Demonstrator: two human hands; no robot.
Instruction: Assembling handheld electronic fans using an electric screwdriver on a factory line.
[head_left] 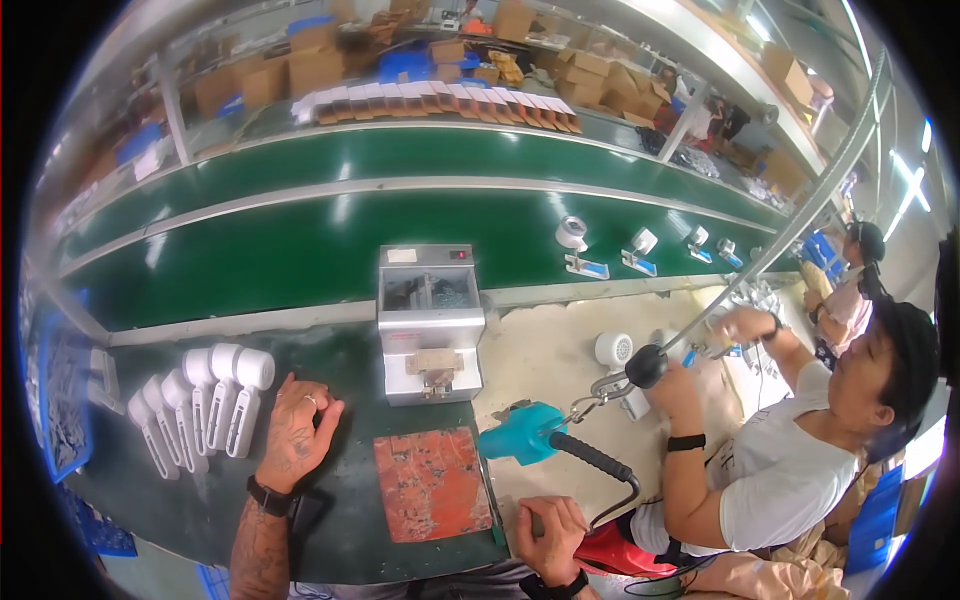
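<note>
Lower left, our left hand [300, 432] sits loosely open beside white round-headed units [222, 395]; a leftward nudge could scatter them! Lower centre, our right hand [552, 537] curls; gripping anything? Can't tell.

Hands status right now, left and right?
Left hand: loosely open, nothing visible in it, beside a white handheld unit.
Right hand: partly curled; whether it holds anything can't be told.

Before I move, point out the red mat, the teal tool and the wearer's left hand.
Red mat [433, 486]: head view, middle of its top face.
Teal tool [524, 434]: head view, its casing.
Left hand [297, 432]: head view, back of the hand.
</note>
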